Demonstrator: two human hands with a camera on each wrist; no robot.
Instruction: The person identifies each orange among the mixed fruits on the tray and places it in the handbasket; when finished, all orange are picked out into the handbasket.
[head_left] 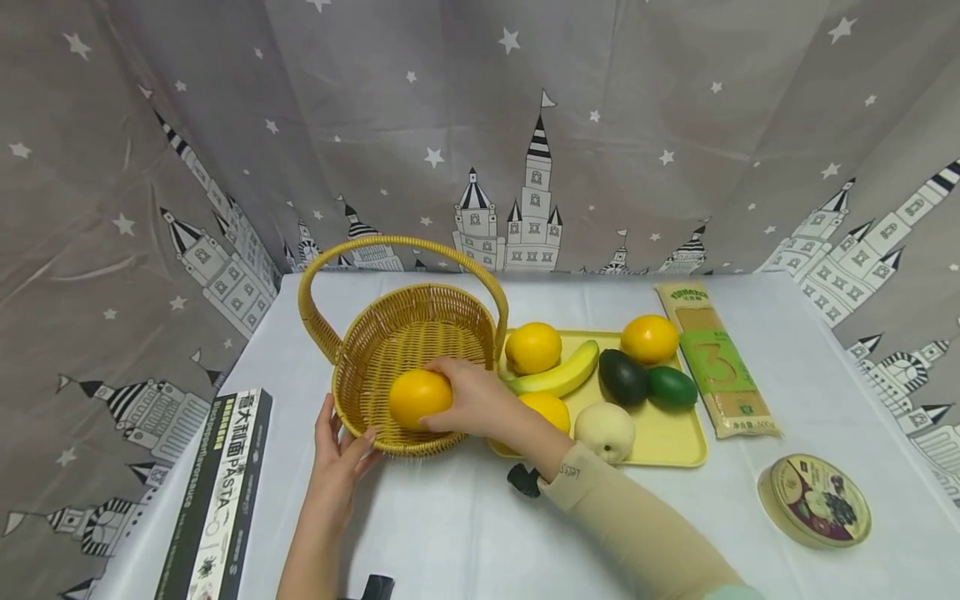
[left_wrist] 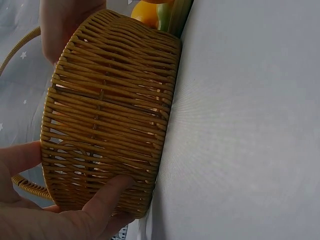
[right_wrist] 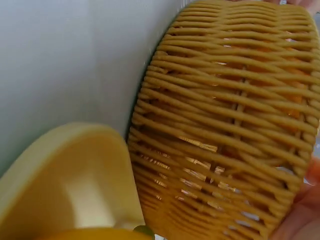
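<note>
A round wicker basket [head_left: 431, 329] with a tall arched handle stands left of centre. My left hand [head_left: 339, 462] grips its front left side; in the left wrist view the thumb [left_wrist: 112, 195] presses the woven wall while a finger rests at the rim. An orange [head_left: 414, 400] is inside the basket's near half, held by my right hand [head_left: 472, 398], which reaches in over the right front rim. In the right wrist view, the basket wall [right_wrist: 220, 120] hides most of the orange, and only part of that hand [right_wrist: 302, 215] shows at the edge.
A yellow tray [head_left: 686, 450] right of the basket bears several oranges, a banana [head_left: 562, 375], a dark avocado [head_left: 622, 377], a green fruit [head_left: 672, 387] and a pale pear [head_left: 604, 432]. Noodle pack [head_left: 716, 358] and round tin [head_left: 816, 502] lie farther right; a pasta box [head_left: 217, 492] lies left.
</note>
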